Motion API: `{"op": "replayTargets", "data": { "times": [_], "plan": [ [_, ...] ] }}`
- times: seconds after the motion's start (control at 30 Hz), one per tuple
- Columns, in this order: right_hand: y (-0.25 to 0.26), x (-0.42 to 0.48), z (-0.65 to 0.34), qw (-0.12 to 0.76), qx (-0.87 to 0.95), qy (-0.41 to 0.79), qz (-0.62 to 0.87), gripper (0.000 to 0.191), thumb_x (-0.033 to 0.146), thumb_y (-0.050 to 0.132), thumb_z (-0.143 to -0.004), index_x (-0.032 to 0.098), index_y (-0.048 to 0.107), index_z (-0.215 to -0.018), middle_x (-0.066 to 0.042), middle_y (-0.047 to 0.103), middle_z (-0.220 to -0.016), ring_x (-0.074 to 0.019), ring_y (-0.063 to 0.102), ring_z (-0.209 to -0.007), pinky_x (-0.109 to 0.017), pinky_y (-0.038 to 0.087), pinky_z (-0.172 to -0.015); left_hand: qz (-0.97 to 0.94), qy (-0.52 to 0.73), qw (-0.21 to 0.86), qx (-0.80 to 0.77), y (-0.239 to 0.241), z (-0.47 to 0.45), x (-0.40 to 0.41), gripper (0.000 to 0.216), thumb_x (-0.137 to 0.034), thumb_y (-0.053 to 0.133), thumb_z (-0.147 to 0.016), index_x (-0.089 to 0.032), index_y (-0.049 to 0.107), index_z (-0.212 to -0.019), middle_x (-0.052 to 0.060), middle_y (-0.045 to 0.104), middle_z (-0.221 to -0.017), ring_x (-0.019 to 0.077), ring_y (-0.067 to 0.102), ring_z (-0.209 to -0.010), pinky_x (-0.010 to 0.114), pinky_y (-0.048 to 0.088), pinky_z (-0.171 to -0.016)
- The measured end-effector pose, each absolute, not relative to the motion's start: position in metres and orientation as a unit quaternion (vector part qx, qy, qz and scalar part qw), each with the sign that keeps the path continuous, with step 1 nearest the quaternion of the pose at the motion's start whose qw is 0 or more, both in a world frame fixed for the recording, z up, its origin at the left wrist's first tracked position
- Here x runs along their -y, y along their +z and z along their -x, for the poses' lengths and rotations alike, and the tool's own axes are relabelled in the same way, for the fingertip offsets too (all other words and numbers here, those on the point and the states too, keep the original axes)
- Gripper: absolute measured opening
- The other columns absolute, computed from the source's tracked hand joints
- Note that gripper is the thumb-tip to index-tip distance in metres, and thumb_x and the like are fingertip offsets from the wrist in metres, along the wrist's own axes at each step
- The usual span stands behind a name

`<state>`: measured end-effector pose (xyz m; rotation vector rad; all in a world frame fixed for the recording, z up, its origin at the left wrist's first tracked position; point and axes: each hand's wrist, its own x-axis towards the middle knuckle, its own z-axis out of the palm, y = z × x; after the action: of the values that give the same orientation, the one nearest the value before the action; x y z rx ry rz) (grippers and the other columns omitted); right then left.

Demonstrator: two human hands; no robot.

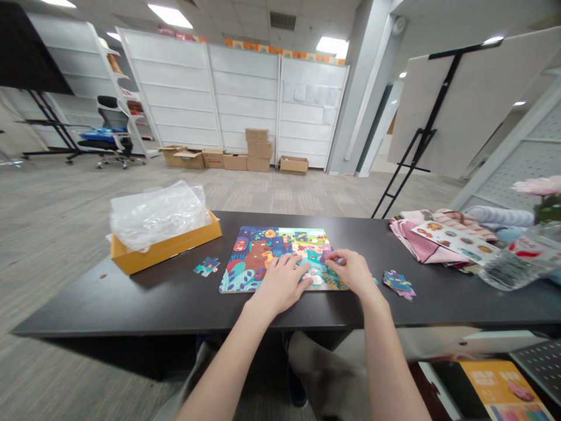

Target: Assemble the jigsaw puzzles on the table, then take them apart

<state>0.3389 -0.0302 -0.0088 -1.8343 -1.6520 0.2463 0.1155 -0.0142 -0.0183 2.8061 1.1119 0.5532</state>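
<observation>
Puzzle (254, 257) lies toward the far edge of the counter (175, 304); the left hand (283, 282) rests on it, fingers spread, while the right hand (353, 272) pinches a purple piece (324, 256). Uneven left-hand pressure could skew the puzzle.

On the worktop (175, 307), the puzzle (258, 260) lay between a left cluster (207, 266) and a right pile (398, 283) of pieces; farther left, a box (175, 245) held plastic wrap (162, 213); farther right sat cloths (405, 240) and a vase (508, 269).

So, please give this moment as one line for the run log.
left hand: on puzzle | right hand: pinching purple piece | loose pieces: left and right of puzzle
</observation>
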Motion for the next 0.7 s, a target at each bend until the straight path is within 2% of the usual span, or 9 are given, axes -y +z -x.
{"op": "replayTargets", "data": {
  "times": [0.23, 0.53, 0.7],
  "plan": [
    [-0.0124, 0.0333, -0.3370, 0.287, 0.633, 0.108, 0.711, 0.010, 0.022, 0.070, -0.078, 0.025, 0.080, -0.076, -0.001, 0.078, -0.074, -0.0183, 0.067, -0.066, -0.027, 0.049, -0.067, -0.914, 0.181, 0.038, -0.362, -0.0199, -0.1170, 0.0136, 0.039, -0.046, 0.046, -0.104, -0.025, 0.063, -0.132, 0.010, 0.059, -0.145, 0.0299, 0.051, -0.132, 0.050, 0.041, -0.110],
    [-0.0113, 0.0300, -0.3376, 0.287, 0.631, 0.059, 0.718, 0.015, 0.027, 0.067, -0.085, 0.024, 0.082, -0.086, -0.004, 0.079, -0.083, -0.0204, 0.069, -0.075, -0.028, 0.048, -0.071, -0.913, 0.180, 0.039, -0.363, -0.0191, -0.1177, 0.0146, 0.037, -0.045, 0.046, -0.103, -0.027, 0.062, -0.132, 0.010, 0.060, -0.144, 0.0296, 0.051, -0.132, 0.050, 0.040, -0.110],
    [-0.0133, 0.0309, -0.3361, 0.254, 0.632, 0.087, 0.727, 0.014, 0.023, 0.067, -0.084, 0.025, 0.079, -0.078, -0.003, 0.077, -0.076, -0.0195, 0.069, -0.072, -0.027, 0.047, -0.069, -0.912, 0.182, 0.040, -0.365, -0.0187, -0.1180, 0.0150, 0.038, -0.045, 0.047, -0.103, -0.026, 0.063, -0.132, 0.010, 0.060, -0.143, 0.0296, 0.051, -0.131, 0.050, 0.041, -0.109]
  ]
}}
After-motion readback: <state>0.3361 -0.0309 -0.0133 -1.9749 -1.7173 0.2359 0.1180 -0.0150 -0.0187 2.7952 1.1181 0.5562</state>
